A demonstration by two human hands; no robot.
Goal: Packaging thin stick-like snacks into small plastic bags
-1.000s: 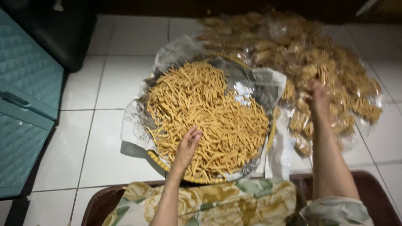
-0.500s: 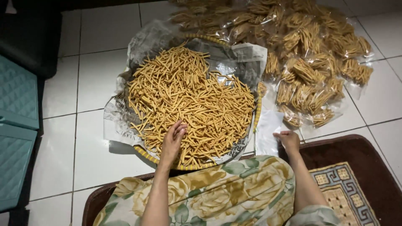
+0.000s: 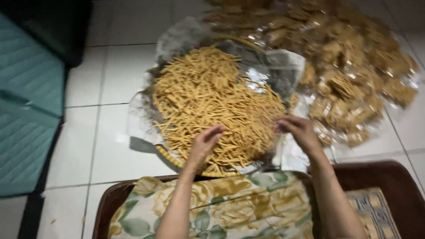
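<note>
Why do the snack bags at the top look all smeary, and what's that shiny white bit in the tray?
Head view: motion blur smears the packed snack bags and the right hand; the plastic liner beside the snack sticks glares white; the left hand looks a little sharper.

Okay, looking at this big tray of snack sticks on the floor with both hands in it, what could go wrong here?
The snack sticks are heaped up to the rim of the tray, so the left hand may well push some over the near edge onto the floor tiles.

The sticks look thin, so a hard scoop might snap them.

The filled bags lie in a loose pile beside the right hand; an elbow or sleeve could possibly crush them.
</note>
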